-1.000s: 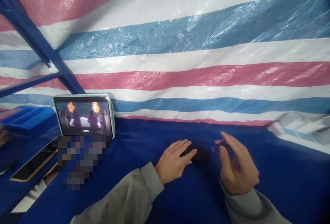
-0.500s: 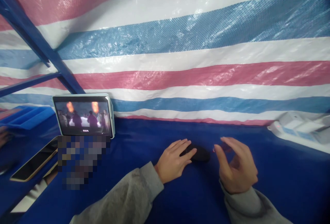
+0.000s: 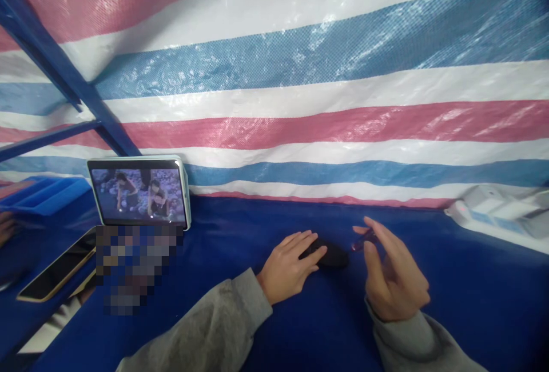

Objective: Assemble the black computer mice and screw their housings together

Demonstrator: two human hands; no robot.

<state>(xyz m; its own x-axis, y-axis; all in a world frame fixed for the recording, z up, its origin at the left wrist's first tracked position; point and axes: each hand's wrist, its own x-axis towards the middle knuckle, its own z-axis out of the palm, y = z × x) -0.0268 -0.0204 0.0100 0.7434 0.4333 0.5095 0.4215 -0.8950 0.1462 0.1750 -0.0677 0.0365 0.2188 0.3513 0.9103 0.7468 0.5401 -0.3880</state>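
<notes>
My left hand (image 3: 291,266) lies over the left end of a black, rounded object (image 3: 333,255) on the blue tabletop, its fingers and thumb gripping it. I cannot tell what kind of object it is. Just to the right, my right hand (image 3: 395,275) is raised over the table with thumb and fingers curved. A small, see-through purplish piece (image 3: 359,243) sticks out to the left from between those fingers. It is partly hidden by them and too small to name. A gap separates it from the black object.
A tablet (image 3: 139,192) playing a video leans at the back left. A phone (image 3: 60,263) and a blue compartment tray (image 3: 51,195) are left of it, with another person's hand (image 3: 6,228) at the edge. A white boxy item (image 3: 500,212) stands far right; striped sheeting (image 3: 300,126) hangs behind.
My right thumb and fingers have shifted, and more of the purplish piece shows beyond the fingertips. My left hand and the black object stay in place. The tablet's picture differs.
</notes>
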